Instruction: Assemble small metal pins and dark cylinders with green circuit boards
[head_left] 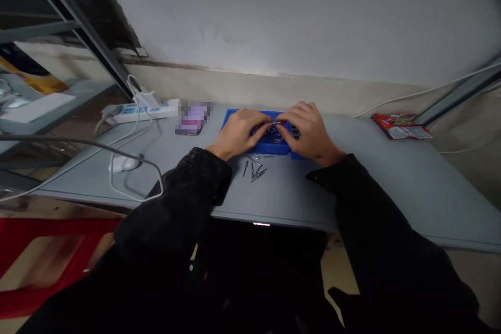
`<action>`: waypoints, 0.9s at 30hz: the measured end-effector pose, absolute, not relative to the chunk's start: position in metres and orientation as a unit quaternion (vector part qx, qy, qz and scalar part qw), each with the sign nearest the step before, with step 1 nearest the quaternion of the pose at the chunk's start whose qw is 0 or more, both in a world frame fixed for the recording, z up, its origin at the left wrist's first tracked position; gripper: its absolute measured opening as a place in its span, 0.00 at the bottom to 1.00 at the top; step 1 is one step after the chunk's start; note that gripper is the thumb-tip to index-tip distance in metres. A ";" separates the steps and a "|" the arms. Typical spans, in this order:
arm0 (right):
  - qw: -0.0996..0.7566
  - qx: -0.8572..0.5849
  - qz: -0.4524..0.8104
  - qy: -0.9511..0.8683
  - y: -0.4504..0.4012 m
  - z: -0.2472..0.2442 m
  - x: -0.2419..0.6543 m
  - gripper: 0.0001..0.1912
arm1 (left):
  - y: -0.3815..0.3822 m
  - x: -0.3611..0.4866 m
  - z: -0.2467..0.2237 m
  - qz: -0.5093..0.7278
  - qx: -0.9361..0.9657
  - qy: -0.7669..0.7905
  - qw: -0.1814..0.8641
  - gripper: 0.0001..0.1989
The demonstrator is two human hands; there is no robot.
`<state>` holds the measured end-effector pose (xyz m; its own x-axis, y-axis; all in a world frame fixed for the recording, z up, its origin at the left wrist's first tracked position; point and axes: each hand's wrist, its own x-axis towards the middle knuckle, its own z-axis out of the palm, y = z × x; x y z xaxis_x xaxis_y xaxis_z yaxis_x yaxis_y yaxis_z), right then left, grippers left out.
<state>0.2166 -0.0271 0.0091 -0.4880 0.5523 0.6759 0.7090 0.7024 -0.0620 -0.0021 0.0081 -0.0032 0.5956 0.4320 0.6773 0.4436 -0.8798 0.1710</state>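
Over a blue plastic bin [270, 149], my left hand [241, 130] and my right hand [307, 130] come together with bent fingers. A small silver rivet [276, 123] bridges the gap between their fingertips, pinched at one end by each hand. More thin metal pieces of the same look lie inside the bin. In front of it, several loose rivets [255, 169], each a slim rod with a thicker section, are scattered on the grey table [274, 195]. My fingers hide parts of the bin and its contents.
At the left are a phone [192, 118], a white power strip [156, 110] with plugged-in cables, and a white mouse-like object [124, 164]. A red packet [401, 126] lies far right. Metal shelving and a red stool [58, 227] flank the left side; a wall stands behind.
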 end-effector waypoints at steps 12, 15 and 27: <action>0.358 -0.378 -0.115 -0.846 -0.029 -0.008 0.214 0.14 | 0.004 0.000 -0.006 -0.360 -0.905 -0.227 0.018 0.13; 0.353 -0.384 -0.111 -0.846 -0.031 -0.010 0.212 0.14 | 0.004 0.000 -0.006 -0.365 -0.903 -0.225 0.020 0.12; 0.387 -0.376 -0.115 -0.834 -0.028 -0.016 0.213 0.13 | 0.001 0.000 -0.005 -0.356 -0.904 -0.238 0.008 0.12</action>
